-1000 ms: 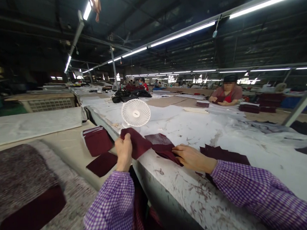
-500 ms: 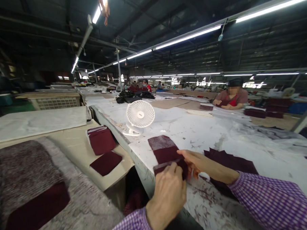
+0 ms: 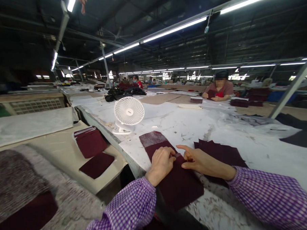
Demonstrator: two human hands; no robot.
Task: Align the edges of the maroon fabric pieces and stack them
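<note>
A maroon fabric piece (image 3: 182,188) lies near the white table's front edge, its near end hanging over that edge. My left hand (image 3: 162,162) is on its upper part, fingers curled down and closed at the cloth. Just to the right, my right hand (image 3: 203,160) has its index finger stretched out and its thumb apart, with nothing between them; the thumb is close to the cloth. Beyond my left hand lies another maroon piece (image 3: 153,138) with a greyish, speckled far end. A fanned pile of maroon pieces (image 3: 221,152) sits right of and partly under my right forearm.
A white fan (image 3: 129,111) stands on the table (image 3: 169,117) beyond the cloth. Maroon stacks (image 3: 90,143) lie on the beige surface to the left, across a gap. A speckled board (image 3: 70,186) is at the near left. Another person (image 3: 220,88) handles maroon pieces across the table.
The maroon piece that was folded up under my left hand now lies spread toward me. My left hand is flatter and farther forward; my right index finger and thumb are apart. The view has swung right.
</note>
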